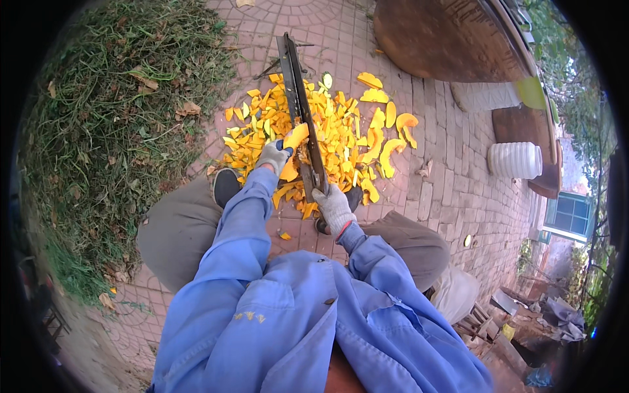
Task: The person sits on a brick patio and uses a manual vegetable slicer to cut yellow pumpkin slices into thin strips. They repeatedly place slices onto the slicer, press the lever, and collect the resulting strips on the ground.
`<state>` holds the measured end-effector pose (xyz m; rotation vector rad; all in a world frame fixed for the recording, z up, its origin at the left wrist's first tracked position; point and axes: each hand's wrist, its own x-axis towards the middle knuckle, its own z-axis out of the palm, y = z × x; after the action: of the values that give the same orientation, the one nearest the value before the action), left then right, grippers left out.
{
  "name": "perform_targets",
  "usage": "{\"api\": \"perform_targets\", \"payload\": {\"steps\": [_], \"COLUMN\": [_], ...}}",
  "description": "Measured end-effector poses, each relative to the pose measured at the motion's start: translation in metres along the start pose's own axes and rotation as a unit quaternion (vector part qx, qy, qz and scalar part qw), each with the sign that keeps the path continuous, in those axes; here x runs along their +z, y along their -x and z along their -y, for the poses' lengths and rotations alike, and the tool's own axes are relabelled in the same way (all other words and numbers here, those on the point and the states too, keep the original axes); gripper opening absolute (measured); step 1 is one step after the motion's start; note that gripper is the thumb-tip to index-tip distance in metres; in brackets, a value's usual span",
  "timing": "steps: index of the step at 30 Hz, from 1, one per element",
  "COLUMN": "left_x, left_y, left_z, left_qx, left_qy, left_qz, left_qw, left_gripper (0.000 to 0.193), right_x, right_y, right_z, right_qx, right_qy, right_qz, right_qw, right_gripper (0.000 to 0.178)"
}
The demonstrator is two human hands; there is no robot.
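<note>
Blue jacket sleeves fill the lower view, nearest the lens, and 2 gloved hands reach forward from them over the person's bent knees. Beyond the hands runs a long hinged chopping blade, its far end pinned low on the paving and its near end raised. The right hand is closed around the blade's near handle end. The left hand is closed on a curved orange squash wedge, pressing it against the blade's left side, so the piece sits just ahead of the left hand and well ahead of the right.

The step in hand looks like slicing: the wedge is being fed under the edge. The next move would seem to call for the right hand to drive the handle down while the left keeps its fingers back from the cutting line and nudges the wedge along.

Past both hands a heap of yellow-orange cut slices spreads over the brick paving. Left of the left hand lies a rough grass bank with dry leaves. Far right of the right hand stand a big round brown tub and a white ribbed container, with a building window beyond.
</note>
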<state>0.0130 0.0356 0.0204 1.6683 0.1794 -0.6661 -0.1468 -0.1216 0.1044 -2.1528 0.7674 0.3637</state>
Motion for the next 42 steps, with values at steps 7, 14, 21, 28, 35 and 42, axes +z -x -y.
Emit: {"api": "perform_targets", "payload": {"steps": [7, 14, 21, 28, 35, 42], "left_x": [-0.013, -0.003, -0.012, 0.000, -0.013, -0.005], "left_y": [0.007, -0.006, 0.009, -0.004, -0.014, -0.023], "left_z": [0.005, 0.011, -0.009, -0.022, -0.003, -0.019], "left_qx": [-0.014, 0.012, -0.034, -0.030, 0.004, -0.001], "left_qy": [0.040, -0.005, -0.009, -0.032, -0.037, -0.047], "left_qz": [0.008, -0.045, -0.018, -0.032, -0.012, -0.003], "left_qw": [0.999, 0.999, 0.999, 0.999, 0.999, 0.999], "left_gripper": [0.031, 0.036, 0.039, 0.031, 0.024, 0.020], "right_x": [-0.075, 0.009, -0.086, 0.012, -0.087, 0.003], "right_y": [0.039, 0.017, 0.048, -0.005, 0.048, 0.008], "right_z": [0.109, 0.032, 0.128, -0.019, 0.128, 0.003], "right_qx": [0.055, 0.042, 0.100, -0.016, 0.091, -0.011], "right_qy": [-0.065, -0.044, -0.089, -0.063, -0.158, 0.002], "right_qz": [0.045, 0.004, 0.068, -0.003, 0.065, -0.019], "right_qw": [0.995, 0.998, 0.989, 0.998, 0.981, 1.000], "right_gripper": [0.033, 0.035, 0.035, 0.027, 0.027, 0.035]}}
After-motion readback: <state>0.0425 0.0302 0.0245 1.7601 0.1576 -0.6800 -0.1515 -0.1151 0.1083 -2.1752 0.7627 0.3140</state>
